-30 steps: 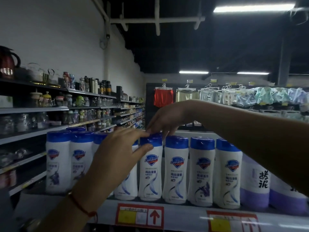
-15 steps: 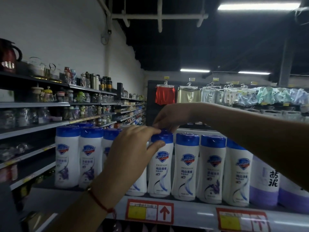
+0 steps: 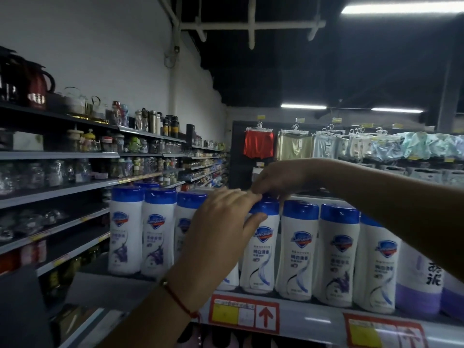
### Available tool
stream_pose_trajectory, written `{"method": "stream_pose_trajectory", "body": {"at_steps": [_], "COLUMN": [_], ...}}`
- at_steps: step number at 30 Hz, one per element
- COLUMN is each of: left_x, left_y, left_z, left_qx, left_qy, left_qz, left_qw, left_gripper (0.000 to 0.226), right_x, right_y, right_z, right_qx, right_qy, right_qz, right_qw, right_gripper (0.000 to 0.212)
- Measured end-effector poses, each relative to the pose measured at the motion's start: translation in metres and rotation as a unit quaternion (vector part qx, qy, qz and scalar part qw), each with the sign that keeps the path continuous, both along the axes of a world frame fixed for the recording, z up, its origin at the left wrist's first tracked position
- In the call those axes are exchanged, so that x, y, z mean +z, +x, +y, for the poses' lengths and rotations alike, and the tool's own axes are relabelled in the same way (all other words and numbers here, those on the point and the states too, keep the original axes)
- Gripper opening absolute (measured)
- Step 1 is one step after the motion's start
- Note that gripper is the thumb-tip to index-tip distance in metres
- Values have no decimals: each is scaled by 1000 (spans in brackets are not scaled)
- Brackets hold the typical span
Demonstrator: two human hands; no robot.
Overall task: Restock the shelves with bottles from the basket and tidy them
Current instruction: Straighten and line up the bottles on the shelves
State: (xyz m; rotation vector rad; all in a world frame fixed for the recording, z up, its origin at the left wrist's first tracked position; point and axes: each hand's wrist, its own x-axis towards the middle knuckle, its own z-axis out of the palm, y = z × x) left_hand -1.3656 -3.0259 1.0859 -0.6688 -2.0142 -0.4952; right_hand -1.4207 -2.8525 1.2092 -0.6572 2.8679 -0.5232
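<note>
Along the shelf [image 3: 296, 313] front edge stand smooth white plastic bottles [image 3: 336, 257] with rounded blue caps; the left hand [image 3: 221, 229] wraps one mid-row bottle [image 3: 261, 249], whose cap the right hand [image 3: 281, 178] pinches from above.

A blue shield logo is borne by each white bottle [image 3: 297, 249], its brand word too blurred to be read. Chinese characters "纯白清香" are printed beneath. At 5 o'clock, a red arrow is shown on the shelf-edge price tag [image 3: 244, 313].
</note>
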Motion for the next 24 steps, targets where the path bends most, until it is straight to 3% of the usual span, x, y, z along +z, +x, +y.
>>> {"method": "stream_pose_trajectory", "body": {"at_steps": [6, 9, 12, 17, 20, 24], "left_x": [-4, 13, 40, 68, 69, 61], "left_y": [14, 21, 13, -6, -14, -27], "left_z": [-23, -81, -145, -169, -169, -177], "left_qx": [-26, 26, 95, 102, 58, 5], "left_qy": [23, 101, 81, -82, -98, -51], "left_qz": [11, 0, -126, -246, -250, -267], "left_qw": [999, 995, 984, 960, 961, 962], "left_gripper": [52, 43, 50, 51, 36, 21], "right_x": [1, 4, 9, 6, 0, -4], "right_y": [12, 28, 46, 45, 34, 24], "right_z": [0, -15, -47, -103, -121, -124], "right_qx": [-32, -29, 25, 79, 55, 30], "right_qy": [12, 11, 14, 146, 182, 164], "right_qz": [-2, 126, 234, 177, 150, 159], "right_qw": [999, 992, 972, 970, 970, 973], "right_gripper": [36, 52, 57, 61, 65, 62]}}
